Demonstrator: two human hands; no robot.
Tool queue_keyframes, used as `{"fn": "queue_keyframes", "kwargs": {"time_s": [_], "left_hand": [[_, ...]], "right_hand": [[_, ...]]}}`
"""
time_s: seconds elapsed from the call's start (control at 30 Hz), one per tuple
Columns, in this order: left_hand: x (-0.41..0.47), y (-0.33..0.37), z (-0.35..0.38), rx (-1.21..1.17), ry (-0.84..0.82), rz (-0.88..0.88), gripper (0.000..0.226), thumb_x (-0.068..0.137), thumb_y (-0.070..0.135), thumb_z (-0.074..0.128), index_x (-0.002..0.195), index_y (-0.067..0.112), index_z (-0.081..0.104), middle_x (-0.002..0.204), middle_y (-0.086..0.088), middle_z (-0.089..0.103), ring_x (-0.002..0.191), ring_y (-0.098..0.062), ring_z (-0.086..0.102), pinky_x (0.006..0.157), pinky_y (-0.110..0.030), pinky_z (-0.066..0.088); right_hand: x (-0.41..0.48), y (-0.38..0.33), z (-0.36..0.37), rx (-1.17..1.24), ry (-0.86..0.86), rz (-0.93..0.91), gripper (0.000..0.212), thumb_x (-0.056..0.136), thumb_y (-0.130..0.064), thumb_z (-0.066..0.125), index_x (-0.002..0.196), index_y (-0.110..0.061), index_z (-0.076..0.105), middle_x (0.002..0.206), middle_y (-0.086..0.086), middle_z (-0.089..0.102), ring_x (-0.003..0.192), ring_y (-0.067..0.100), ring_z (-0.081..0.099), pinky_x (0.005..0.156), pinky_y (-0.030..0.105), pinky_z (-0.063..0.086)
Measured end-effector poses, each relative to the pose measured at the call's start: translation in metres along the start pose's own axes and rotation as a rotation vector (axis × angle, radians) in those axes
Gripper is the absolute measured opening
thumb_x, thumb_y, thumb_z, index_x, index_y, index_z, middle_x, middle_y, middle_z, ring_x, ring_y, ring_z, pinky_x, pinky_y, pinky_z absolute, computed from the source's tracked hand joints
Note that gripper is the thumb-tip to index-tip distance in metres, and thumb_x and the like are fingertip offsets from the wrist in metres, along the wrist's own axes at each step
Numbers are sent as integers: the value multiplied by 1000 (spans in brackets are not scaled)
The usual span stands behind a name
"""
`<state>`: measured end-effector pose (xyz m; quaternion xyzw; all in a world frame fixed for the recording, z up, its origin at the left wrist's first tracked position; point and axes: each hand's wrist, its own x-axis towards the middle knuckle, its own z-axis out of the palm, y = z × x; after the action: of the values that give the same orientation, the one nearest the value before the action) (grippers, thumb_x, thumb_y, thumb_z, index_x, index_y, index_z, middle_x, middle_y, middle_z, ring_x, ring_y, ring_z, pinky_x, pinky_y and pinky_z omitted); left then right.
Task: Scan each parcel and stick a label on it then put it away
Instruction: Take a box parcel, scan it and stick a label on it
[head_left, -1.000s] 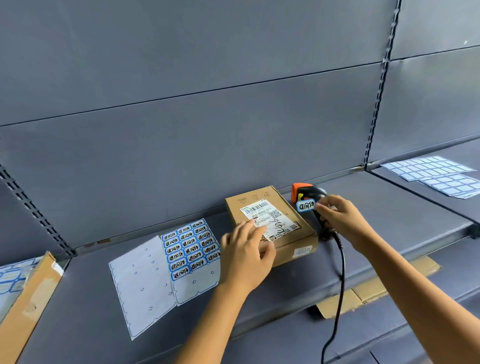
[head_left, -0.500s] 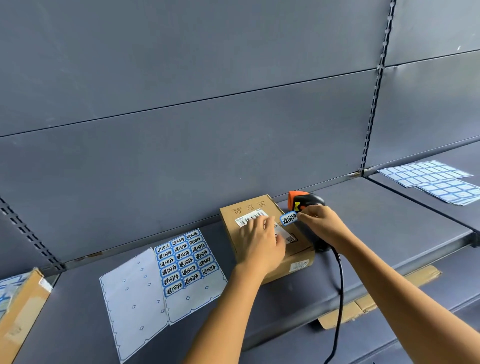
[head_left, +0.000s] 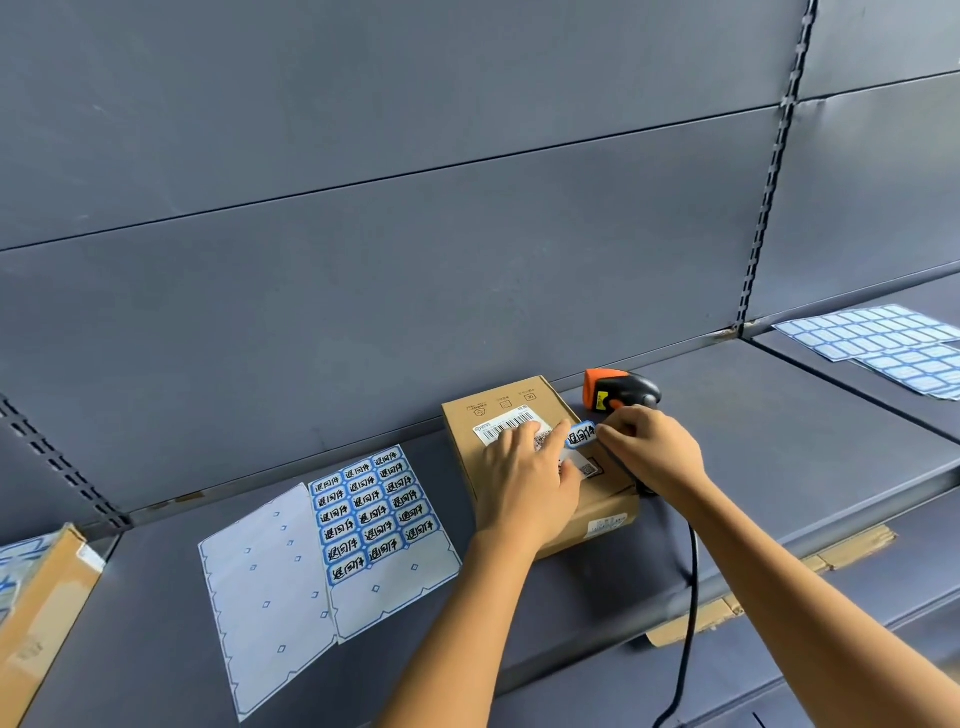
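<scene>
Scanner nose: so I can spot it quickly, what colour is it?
The scanner nose is orange, its body black; head view shows it.

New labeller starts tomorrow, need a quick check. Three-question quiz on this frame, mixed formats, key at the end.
1. True or false: the brown cardboard parcel lies left of the white sheet of blue-bordered stickers on the grey metal shelf.
2. What does the right hand pinch? A) a black cable B) a small blue-bordered sticker C) a cardboard flap
3. Fill in: the left hand rests, fingers straight, on top of the ____.
Key: 1 false, the parcel lies right of the sheet. 2 B. 3 parcel.
</scene>
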<state>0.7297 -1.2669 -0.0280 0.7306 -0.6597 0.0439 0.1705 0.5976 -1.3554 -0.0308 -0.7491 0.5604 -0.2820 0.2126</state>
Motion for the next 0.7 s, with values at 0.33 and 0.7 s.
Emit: {"fn": "queue_keyframes", "kwargs": {"time_s": [0.33, 0.7], "left_hand": [[2, -1, 0, 34, -102, -26, 61, 85, 39, 15, 143, 37, 36, 146, -4, 36, 131, -25, 30, 106, -40, 25], [5, 2, 0, 101, -134, -10, 45, 99, 44, 25, 144, 47, 25, 146, -7, 31, 128, -27, 29, 104, -43, 24]], "right_hand": [[0, 1, 1, -32, 7, -7, 13, 87, -37, 55, 77, -31, 63, 81, -7, 60, 78, 17, 56, 59, 26, 35], [-1, 0, -2, 45, 11, -9, 19, 89, -32, 56, 75, -20, 61, 82, 1, 61, 77, 20, 55, 60, 28, 35]]}}
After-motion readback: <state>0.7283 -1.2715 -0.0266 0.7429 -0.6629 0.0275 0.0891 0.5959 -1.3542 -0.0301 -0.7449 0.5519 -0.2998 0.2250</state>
